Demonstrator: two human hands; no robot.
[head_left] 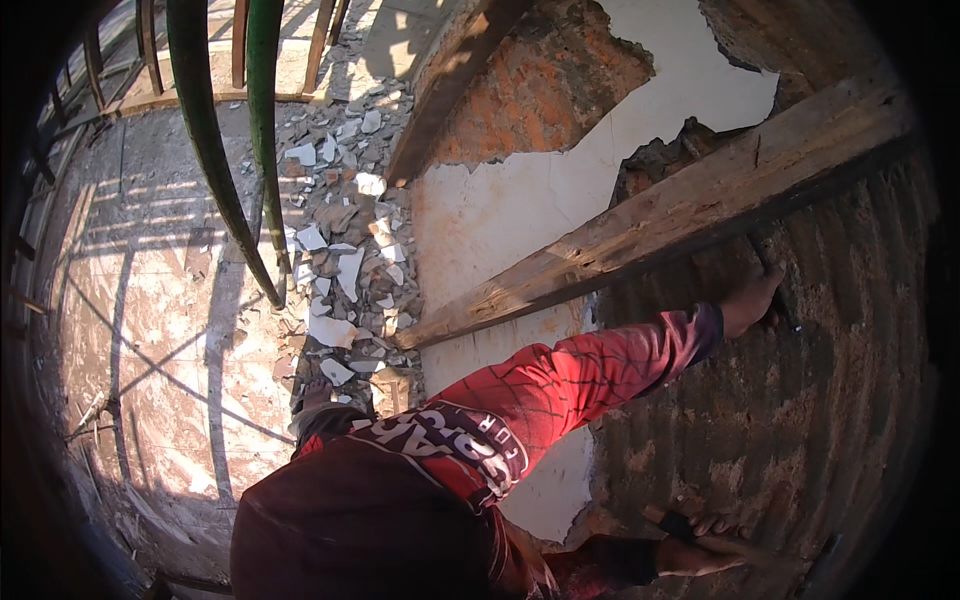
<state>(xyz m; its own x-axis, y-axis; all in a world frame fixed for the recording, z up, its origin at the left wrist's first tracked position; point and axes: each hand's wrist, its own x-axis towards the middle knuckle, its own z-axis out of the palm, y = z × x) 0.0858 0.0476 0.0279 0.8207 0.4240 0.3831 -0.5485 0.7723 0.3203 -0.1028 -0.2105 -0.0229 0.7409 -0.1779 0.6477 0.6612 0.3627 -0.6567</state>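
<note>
Stretched out to the right, my left hand (pixel 752 302) is closed against the ribbed brown wall (pixel 700 400), below a wooden beam. It grips a thin dark tool with a small shiny tip; most of that tool is hidden by the fingers and shadow. Lower down, my right hand (pixel 692 556) is wrapped round a wooden-handled tool (pixel 742 547) beside the same wall. A dark part shows near the tool's left end, but its working end is hard to make out. Both my arms are in red and dark sleeves.
A thick wooden beam (pixel 640 225) slants across the wall, with broken white plaster (pixel 520 210) and exposed brick (pixel 545 95) around it. Broken plaster and rubble (pixel 345 265) lie along the wall's foot, near my foot (pixel 317 393). Green poles (pixel 262 120) stand at the upper left.
</note>
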